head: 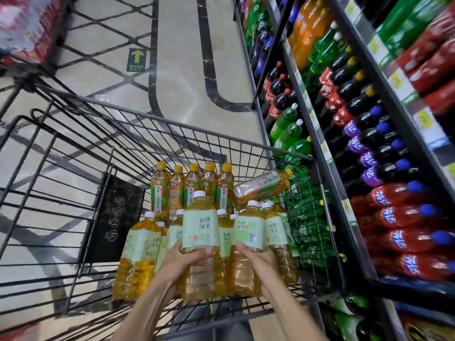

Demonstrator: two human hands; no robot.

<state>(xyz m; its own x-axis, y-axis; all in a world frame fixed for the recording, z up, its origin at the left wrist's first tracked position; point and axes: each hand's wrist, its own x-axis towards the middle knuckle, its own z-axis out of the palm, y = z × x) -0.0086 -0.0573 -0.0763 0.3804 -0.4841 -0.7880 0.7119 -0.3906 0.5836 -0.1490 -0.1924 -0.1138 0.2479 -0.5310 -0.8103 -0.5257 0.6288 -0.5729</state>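
A black wire shopping cart (172,124) holds several large green-tea bottles with white caps and pale green labels. My left hand (182,259) grips one large tea bottle (200,232), held upright above the others. My right hand (258,259) grips a second large tea bottle (247,237) just to its right. Behind them stands a row of smaller tea bottles with yellow caps (194,185); one small bottle (261,187) lies on its side on top of them at the right.
Black store shelves (327,153) full of soda bottles run along the right, close against the cart's side. A tiled floor with dark lines and a green exit arrow (137,59) stretches ahead. Red packaged goods (27,28) sit at the top left.
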